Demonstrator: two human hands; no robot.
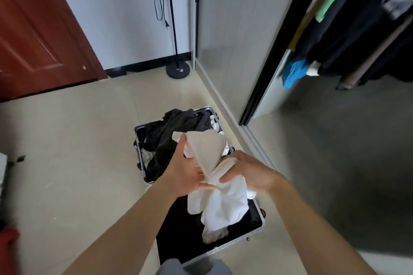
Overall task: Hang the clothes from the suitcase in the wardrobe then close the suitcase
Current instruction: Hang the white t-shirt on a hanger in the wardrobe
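Observation:
An open suitcase with a silver frame and black lining lies on the floor below me. Its far half holds a heap of dark clothes with some white pieces. I hold a white and beige garment above the suitcase. My left hand touches it from the left, fingers mostly straight. My right hand grips the bunched cloth, and the rest hangs down over the near half. The wardrobe stands open at the right with dark garments hanging inside.
A sliding wardrobe door and its floor track run beside the suitcase. A black floor-lamp base and pole stand at the wall corner, with a cord dangling. A red-brown door is at the left. A blue cloth hangs low in the wardrobe.

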